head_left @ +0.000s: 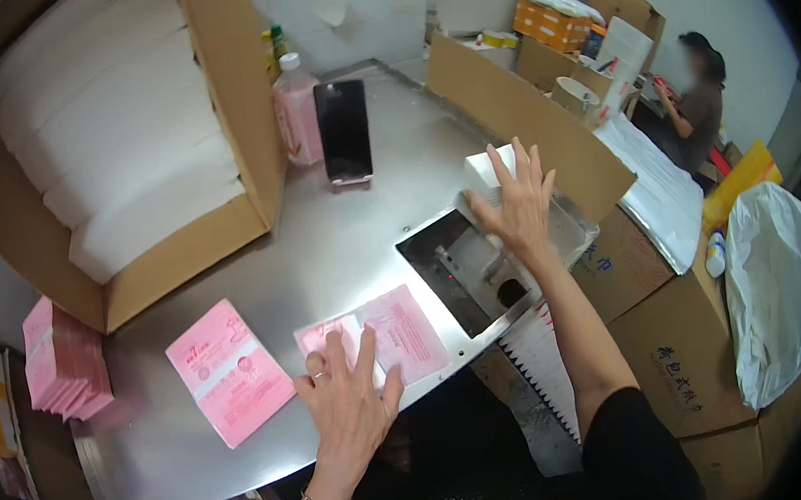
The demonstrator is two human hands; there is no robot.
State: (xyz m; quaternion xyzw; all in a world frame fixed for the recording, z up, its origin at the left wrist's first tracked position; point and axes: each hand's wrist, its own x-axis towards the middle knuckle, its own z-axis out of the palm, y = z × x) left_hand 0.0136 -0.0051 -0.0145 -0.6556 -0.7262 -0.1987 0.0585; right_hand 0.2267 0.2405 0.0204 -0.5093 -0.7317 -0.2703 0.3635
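My left hand [349, 392], fingers spread, presses down on a pink printed plastic sleeve [409, 332] with something white partly inside it. The hand wears a ring and a bracelet. To its left lies a stack of flat pink packets [230, 370] with a pale band across. My right hand [516, 207] is stretched out over the right side of a rectangular opening [457, 273] in the metal table. Its spread fingers reach over a white block [485, 169]; whether they touch it, I cannot tell. Metal parts show inside the opening.
A large carton [183, 273] of white folded tissue stands at the left. Beside it are a phone [344, 131] on a stand and a pink bottle [296, 114]. More pink packets [63, 364] sit at the left edge. Cardboard boxes [671, 358] fill the right; another person [697, 102] sits beyond.
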